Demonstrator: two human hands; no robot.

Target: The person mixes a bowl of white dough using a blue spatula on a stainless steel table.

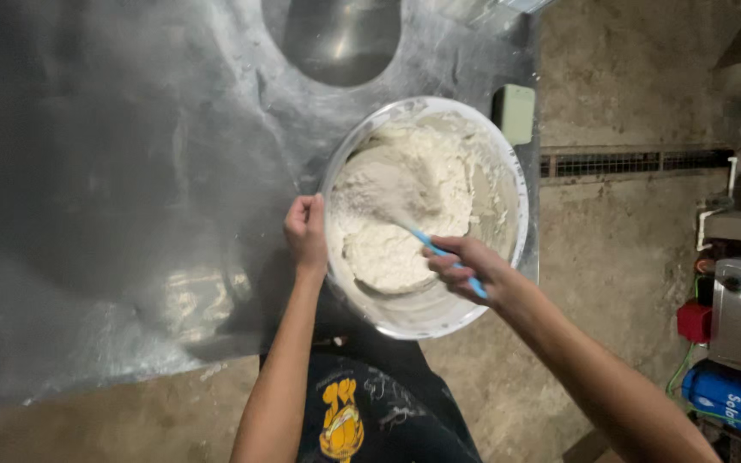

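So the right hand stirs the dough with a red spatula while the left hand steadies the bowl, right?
Not quite: the head view shows the spatula is blue. The right hand stirs the dough while the left hand steadies the bowl.

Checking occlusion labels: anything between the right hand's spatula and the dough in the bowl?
Nothing visible. The right hand holds the blue spatula, its blade already in the dough. The left hand grips the bowl rim, clear of it.
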